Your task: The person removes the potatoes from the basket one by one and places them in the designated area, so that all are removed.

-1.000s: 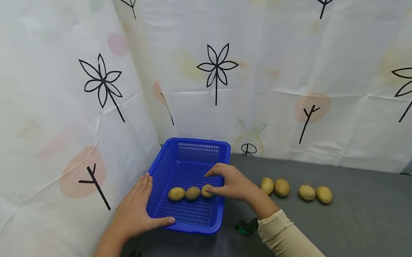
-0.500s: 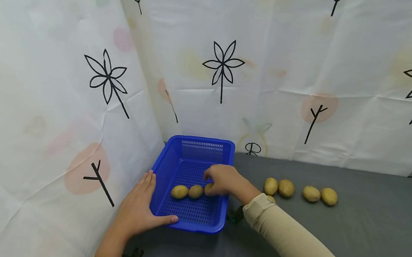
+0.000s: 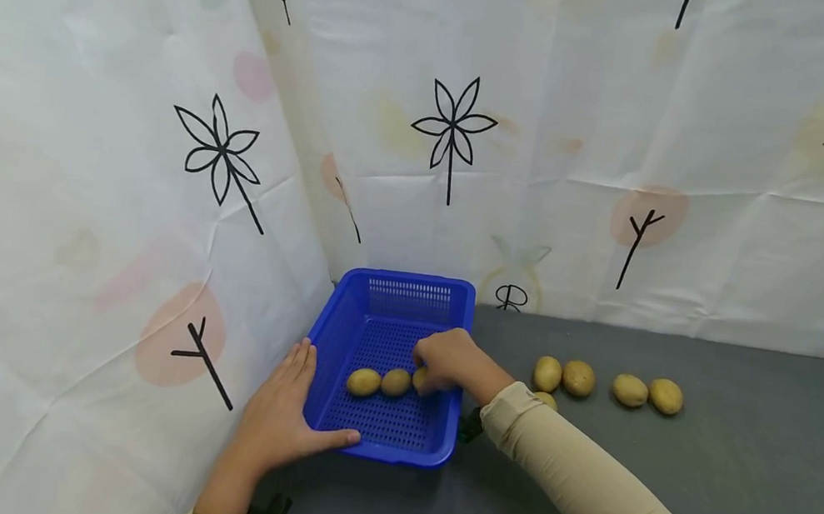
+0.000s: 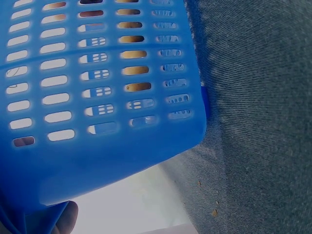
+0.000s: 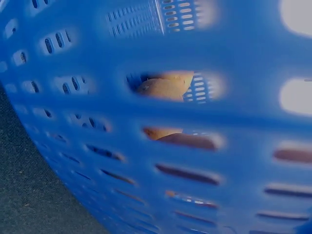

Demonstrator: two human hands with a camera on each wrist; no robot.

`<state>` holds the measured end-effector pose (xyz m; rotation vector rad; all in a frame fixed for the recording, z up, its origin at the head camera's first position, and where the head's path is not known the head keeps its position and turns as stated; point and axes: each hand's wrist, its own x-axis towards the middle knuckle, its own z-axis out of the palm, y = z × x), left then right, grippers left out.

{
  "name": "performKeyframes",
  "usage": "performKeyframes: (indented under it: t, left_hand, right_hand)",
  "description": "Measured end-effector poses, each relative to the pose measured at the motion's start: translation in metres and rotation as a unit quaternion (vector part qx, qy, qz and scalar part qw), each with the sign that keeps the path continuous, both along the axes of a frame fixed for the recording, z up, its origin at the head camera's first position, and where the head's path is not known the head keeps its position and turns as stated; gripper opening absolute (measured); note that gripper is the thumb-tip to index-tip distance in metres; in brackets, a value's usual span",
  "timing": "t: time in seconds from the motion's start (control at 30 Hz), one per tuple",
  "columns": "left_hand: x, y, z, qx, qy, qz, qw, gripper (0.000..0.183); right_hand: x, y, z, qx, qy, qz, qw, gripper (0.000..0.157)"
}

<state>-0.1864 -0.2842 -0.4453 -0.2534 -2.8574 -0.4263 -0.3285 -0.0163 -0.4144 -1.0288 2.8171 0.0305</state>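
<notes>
A blue plastic basket (image 3: 391,454) stands on the grey table, with three potatoes in a row inside. My left hand (image 3: 275,410) lies against the basket's left side, fingers straight and thumb stretched along the front rim. Over the right rim reaches my right hand (image 3: 452,360), its fingers and thumb bent round the rightmost potato (image 3: 419,378), which they partly hide. The left potato (image 3: 364,382) and the middle potato (image 3: 395,382) lie beside it. In the right wrist view, a potato (image 5: 161,88) shows through the basket's slots; the left wrist view shows mostly the slotted wall (image 4: 112,151).
Several more potatoes (image 3: 578,378) lie on the grey table (image 3: 737,459) to the right of the basket, one partly covered by my right sleeve (image 3: 571,466). A white patterned cloth (image 3: 366,118) hangs behind the table and along its left side.
My right hand has closed from spread fingers to a grip round the rightmost potato. My left hand keeps its place on the basket. The whole head view has shifted slightly.
</notes>
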Motion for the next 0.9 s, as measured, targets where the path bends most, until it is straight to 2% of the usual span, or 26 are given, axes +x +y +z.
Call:
performKeyframes:
  t: [0.3, 0.5, 0.6, 0.77, 0.9]
  left_hand:
    - [0.0009, 0.0009, -0.0004, -0.002, 0.003, 0.000, 1.0000, 0.148]
    - [0.0010, -0.0003, -0.0021, -0.002, 0.001, 0.004, 1.0000, 0.148]
    - [0.0007, -0.0004, -0.0017, -0.002, 0.002, 0.004, 1.0000, 0.148]
    - [-0.0002, 0.0002, -0.0007, -0.003, 0.006, 0.003, 1.0000, 0.148]
    - [0.0006, 0.0008, 0.0006, -0.004, 0.002, 0.004, 1.0000, 0.148]
  right_hand:
    - [-0.0004, 0.0022, -0.0030, -0.023, -0.001, 0.007, 1.000, 0.032]
    - [-0.0003, 0.0002, -0.0059, -0.014, -0.005, 0.002, 1.000, 0.034]
    - [-0.0005, -0.0003, -0.0060, -0.011, -0.004, 0.001, 1.000, 0.029]
    - [-0.0003, 0.0012, -0.0050, -0.032, 0.007, 0.005, 0.999, 0.014]
    - [0.0011, 0.0046, -0.0043, -0.075, 0.016, 0.017, 0.997, 0.022]
